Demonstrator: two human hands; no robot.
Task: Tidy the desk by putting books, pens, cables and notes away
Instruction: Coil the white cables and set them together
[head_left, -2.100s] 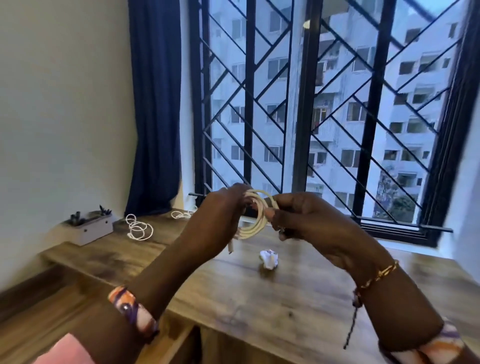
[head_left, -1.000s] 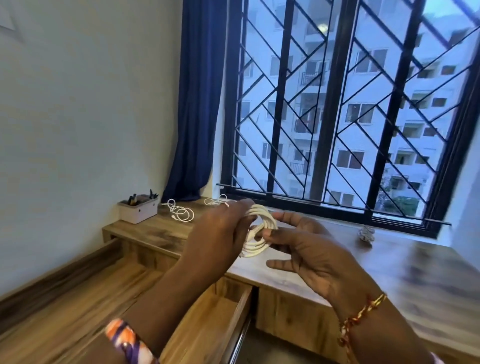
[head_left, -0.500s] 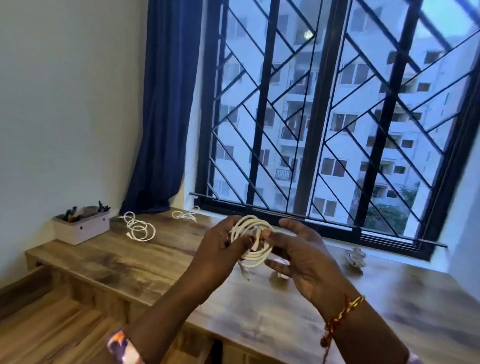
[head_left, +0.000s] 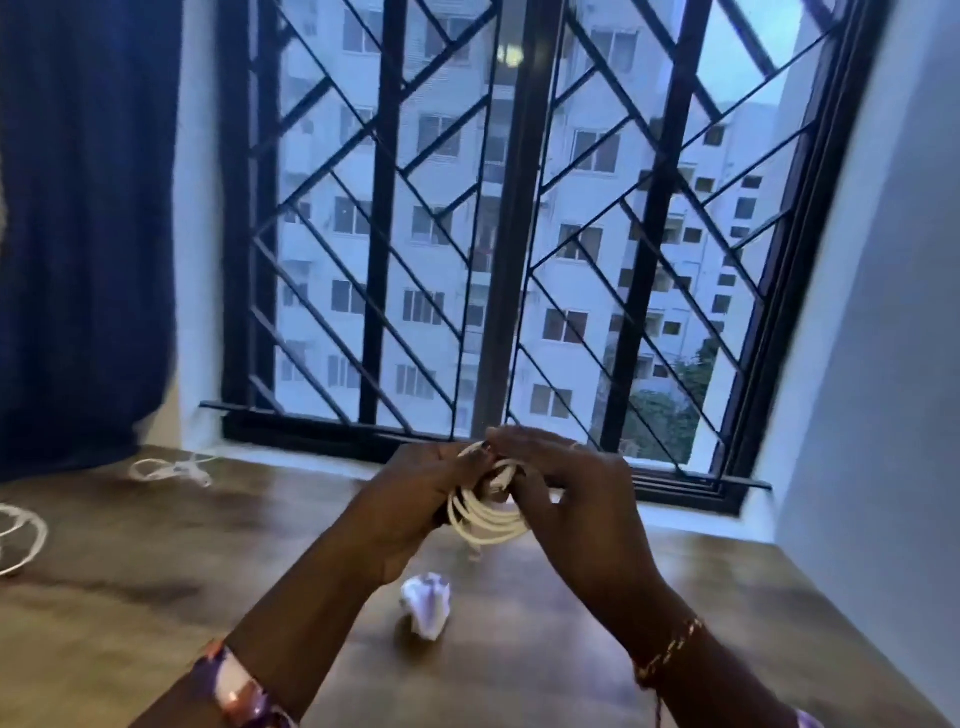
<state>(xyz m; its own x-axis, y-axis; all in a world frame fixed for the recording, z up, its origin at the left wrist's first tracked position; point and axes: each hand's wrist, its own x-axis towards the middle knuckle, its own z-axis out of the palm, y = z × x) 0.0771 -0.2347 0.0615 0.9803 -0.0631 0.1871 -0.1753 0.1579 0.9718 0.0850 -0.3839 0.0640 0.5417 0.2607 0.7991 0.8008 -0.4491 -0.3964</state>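
A coiled white cable (head_left: 485, 519) hangs in the air above the wooden desk (head_left: 156, 597), between both hands. My left hand (head_left: 410, 504) grips the coil's left side. My right hand (head_left: 566, 493) curls over the coil's top and right side, fingers pinching the strands near the cable's end. A crumpled white paper ball (head_left: 427, 608) lies on the desk just below the hands. Another loose white cable (head_left: 171, 470) rests near the window sill at the left, and a third white cable (head_left: 21, 540) shows at the left edge.
A barred window (head_left: 493, 234) runs along the back of the desk. A dark blue curtain (head_left: 83, 208) hangs at the left, and a plain wall (head_left: 883, 364) closes the right side.
The view has swung right and closer to the desk; the pen tray is out of sight. Both hands kept the coil and lowered it, and my right hand now closes over its top.
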